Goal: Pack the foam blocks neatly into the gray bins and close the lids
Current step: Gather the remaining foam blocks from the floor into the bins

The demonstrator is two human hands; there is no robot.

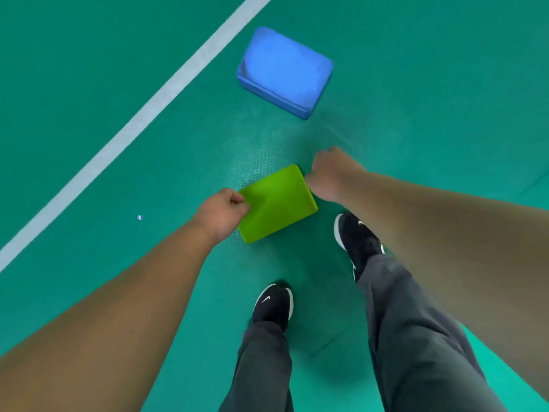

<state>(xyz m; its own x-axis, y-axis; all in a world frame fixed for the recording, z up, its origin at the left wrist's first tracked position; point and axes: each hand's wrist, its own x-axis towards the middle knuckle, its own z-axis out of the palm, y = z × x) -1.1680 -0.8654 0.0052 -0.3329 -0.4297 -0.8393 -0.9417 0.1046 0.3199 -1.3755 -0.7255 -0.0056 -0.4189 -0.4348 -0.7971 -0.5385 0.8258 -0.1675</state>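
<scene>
A lime green foam block (276, 203) is in the middle of the view, just above the green floor. My left hand (221, 214) grips its left edge, thumb on top and fingers curled under. On the opposite side, my right hand (329, 176) grips the block's right edge with curled fingers. A blue foam block (285, 72) lies flat on the floor farther ahead, apart from both hands. No gray bin is in view.
A white painted line (142, 114) runs diagonally across the green floor (89, 69) on the left. My two feet in black shoes (274, 303) (356, 239) stand right below the green block. A small pale speck (140, 217) lies on the floor at left.
</scene>
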